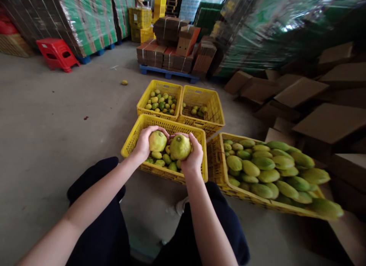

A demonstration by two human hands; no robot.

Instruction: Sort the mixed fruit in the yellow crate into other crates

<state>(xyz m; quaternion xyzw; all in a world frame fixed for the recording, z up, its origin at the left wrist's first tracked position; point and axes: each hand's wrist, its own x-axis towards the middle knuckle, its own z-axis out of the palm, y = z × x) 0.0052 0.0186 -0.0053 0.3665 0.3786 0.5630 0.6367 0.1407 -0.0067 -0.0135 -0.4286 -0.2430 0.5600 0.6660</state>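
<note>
The left hand (143, 143) is partly closed, its palm and fingers curved around the outer side of a rounded yellow-green fruit, the left fruit (157, 141). Just beside it, the right hand (195, 155) is cupped in the same way around the right fruit (180, 147), with the thumb along its outer side and one blunt end facing up. Both fruits are above the near crate (132, 141), a yellow one with slotted walls. Under the hands, smaller green and yellow fruits (166, 159) lie in it. On the camera side of the hands are the person's dark-clothed legs (100, 228).

To the right of the right hand, a large yellow crate (217, 163) is heaped above its rim with long green-yellow fruits (268, 176). Beyond the hands, past the near crate, two more yellow crates stand side by side: the far left crate (143, 102) holds many small fruits, the far right crate (213, 109) only a few. Ahead and to the left of the left hand, a single loose fruit (124, 82) lies on the floor. Well to the right of the right hand, cardboard boxes (303, 91) lie in a jumble.

Farther ahead of the hands, bundled cardboard (177, 60) sits on a blue pallet (168, 73). A red stool (57, 52) stands far to the left of the left hand, near a film-wrapped stack (88, 22).
</note>
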